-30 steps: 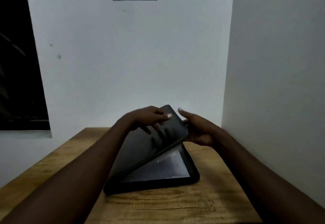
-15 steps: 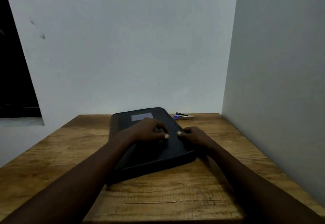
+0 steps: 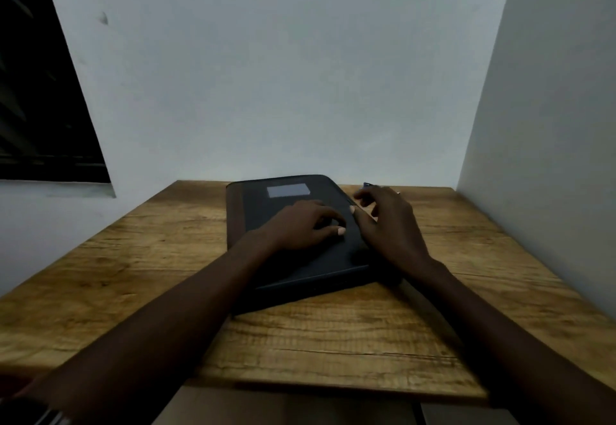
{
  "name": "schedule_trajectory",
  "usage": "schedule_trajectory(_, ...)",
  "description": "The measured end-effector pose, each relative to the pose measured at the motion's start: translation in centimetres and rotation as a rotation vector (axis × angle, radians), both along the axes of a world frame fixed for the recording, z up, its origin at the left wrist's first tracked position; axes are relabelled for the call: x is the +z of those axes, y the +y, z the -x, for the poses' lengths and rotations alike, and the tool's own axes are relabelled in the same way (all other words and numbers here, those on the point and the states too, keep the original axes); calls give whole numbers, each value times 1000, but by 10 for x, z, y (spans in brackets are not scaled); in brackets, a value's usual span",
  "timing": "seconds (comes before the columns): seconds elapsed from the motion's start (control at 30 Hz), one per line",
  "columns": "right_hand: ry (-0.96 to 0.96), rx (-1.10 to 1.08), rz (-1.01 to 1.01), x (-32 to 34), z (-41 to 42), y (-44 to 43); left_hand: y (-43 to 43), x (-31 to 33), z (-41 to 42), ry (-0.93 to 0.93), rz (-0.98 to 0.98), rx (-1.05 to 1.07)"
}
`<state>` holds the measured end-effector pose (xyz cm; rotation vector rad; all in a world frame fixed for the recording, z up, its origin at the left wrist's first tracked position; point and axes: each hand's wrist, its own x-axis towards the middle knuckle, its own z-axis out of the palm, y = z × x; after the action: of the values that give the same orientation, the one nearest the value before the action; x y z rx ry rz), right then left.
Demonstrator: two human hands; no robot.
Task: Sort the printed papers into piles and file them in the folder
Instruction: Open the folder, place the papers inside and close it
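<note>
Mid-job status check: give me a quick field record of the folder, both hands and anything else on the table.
folder: black, shut, lying flat on the wooden table; pale label on its cover
left hand: rests on the cover, fingers bent
right hand: at the folder's right edge, fingers spread; whether it pinches anything cannot be told
papers: none in view
other: small blue object behind the right hand, mostly hidden
</note>
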<state>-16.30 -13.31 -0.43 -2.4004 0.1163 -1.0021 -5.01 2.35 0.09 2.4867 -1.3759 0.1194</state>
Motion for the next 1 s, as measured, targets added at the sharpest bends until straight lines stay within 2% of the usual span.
schedule_trajectory(0.27, 93, 234, 49, -14, 36, 91, 16, -7, -10, 58, 67, 45)
schedule_trajectory(0.37, 111, 292, 170, -18, 47, 112, 25, -10, -16, 122, 84, 94)
schedule_trajectory(0.6, 132, 425, 425, -16, 63, 144, 36, -6, -11, 83, 61, 167)
schedule_trajectory(0.77, 152, 446, 415, -16, 64, 149, 33, -21, -35, 43, 65, 178)
schedule_trajectory(0.87, 183, 434, 370, -16, 64, 148, 33, -15, -21, 36, 57, 174)
schedule_trajectory(1.0, 230, 314, 303, -15, 67, 135, 34, -10, -12, 38, 55, 158)
